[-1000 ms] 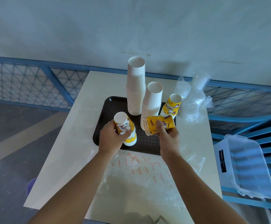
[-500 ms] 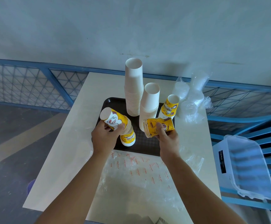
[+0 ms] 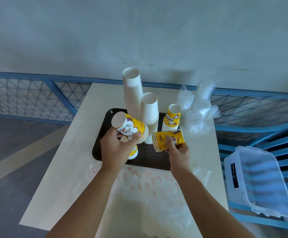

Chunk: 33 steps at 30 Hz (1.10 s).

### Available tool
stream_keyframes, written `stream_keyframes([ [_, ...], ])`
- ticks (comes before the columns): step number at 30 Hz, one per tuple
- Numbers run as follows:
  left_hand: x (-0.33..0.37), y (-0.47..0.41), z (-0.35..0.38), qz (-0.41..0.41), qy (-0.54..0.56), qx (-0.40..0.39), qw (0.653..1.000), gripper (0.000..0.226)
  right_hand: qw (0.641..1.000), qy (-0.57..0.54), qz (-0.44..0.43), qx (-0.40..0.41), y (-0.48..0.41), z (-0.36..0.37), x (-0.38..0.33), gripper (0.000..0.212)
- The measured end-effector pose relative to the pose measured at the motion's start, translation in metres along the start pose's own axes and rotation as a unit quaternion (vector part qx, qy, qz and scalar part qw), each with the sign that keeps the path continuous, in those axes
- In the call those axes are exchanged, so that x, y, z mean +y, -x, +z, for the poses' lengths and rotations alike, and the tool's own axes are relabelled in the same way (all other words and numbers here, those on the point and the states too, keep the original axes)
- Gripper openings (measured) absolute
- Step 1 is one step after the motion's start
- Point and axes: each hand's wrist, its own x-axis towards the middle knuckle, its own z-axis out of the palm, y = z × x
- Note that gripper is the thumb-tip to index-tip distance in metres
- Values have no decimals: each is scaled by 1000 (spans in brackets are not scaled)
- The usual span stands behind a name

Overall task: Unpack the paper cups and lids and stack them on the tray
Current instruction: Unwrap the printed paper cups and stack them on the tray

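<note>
A black tray point(image 3: 100, 145) lies on the white table. On it stand a tall stack of white cups point(image 3: 132, 90), a shorter white stack point(image 3: 149, 109) and an upside-down stack of yellow printed cups point(image 3: 172, 117). My left hand point(image 3: 116, 150) grips a nested stack of yellow cups point(image 3: 131, 127), tilted on its side with the base toward the upper left, above another yellow cup point(image 3: 133, 152) standing on the tray. My right hand point(image 3: 177, 152) holds a second small stack of yellow cups point(image 3: 169, 140) on its side, rims toward the left.
Bagged clear lids point(image 3: 196, 109) lie right of the tray. Empty clear wrapping with red print point(image 3: 148, 186) covers the table's near part. A clear plastic box point(image 3: 260, 179) rests on a blue chair at right. A blue railing runs behind the table.
My left hand lifted its yellow stack off the cup on the tray and tipped it onto its side, base to the upper left. My right hand kept its stack nearly still.
</note>
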Motion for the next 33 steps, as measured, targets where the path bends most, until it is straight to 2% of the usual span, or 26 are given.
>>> stream_keyframes([
  [3, 14, 6, 23, 39, -11, -5, 999, 39, 1000, 0, 5, 4, -4, -21, -2, 28],
  [7, 28, 10, 60, 66, -48, -2, 997, 49, 1000, 6, 18, 3, -14, -56, -8, 26],
  [12, 46, 7, 110, 91, -91, 42, 991, 50, 999, 29, 16, -2, -32, -102, -22, 27],
  [17, 56, -2, 156, 82, -143, 83, 983, 58, 999, 44, 11, -6, -53, -139, -36, 19],
  [22, 57, -7, 190, 63, -173, 97, 978, 66, 999, 46, 11, -6, -74, -167, -44, 28],
  [33, 47, -22, 223, 12, -224, 96, 970, 58, 999, 20, -9, -29, -109, -182, -71, 28],
])
